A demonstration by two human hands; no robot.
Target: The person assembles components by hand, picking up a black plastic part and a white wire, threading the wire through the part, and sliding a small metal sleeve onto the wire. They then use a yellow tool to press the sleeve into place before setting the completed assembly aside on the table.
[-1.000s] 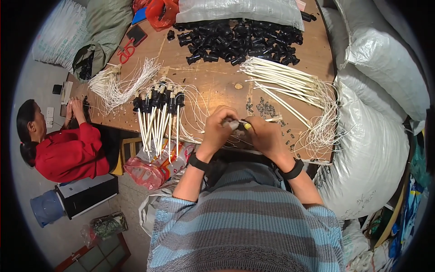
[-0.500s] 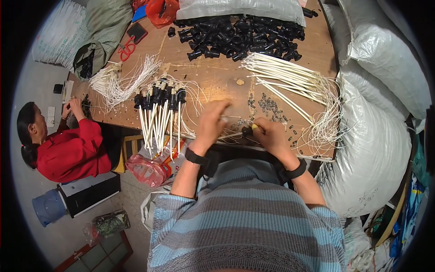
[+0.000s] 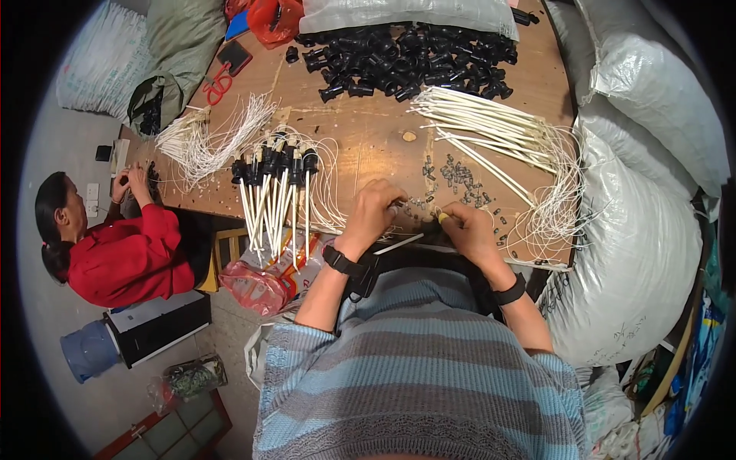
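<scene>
My left hand (image 3: pixel 372 213) is over the table's front edge, its thumb and fingertips closed in a pinch. What they hold is too small to make out. Opposite it, my right hand (image 3: pixel 469 230) is closed around a black plastic fitting (image 3: pixel 432 228), mostly hidden by the fingers; something yellow wraps a fingertip. A white tube (image 3: pixel 399 244) slants down and left from near that fitting, between my hands. Just beyond my fingers lie small dark clips (image 3: pixel 460 176). Left of my left hand, white tubes fitted with black fittings (image 3: pixel 268 165) overhang the table edge.
Black plastic fittings (image 3: pixel 406 61) are heaped at the back. White tubes with thin wires (image 3: pixel 491 126) lie at right, and a wire bundle (image 3: pixel 203 146) at left near red scissors (image 3: pixel 218 84). Full sacks (image 3: pixel 629 253) crowd the right side. A person in red (image 3: pixel 130 249) works at the left.
My left hand has turned and drawn its outstretched fingers into a pinch. My right hand has shifted slightly right with the black fitting. The view has moved a little.
</scene>
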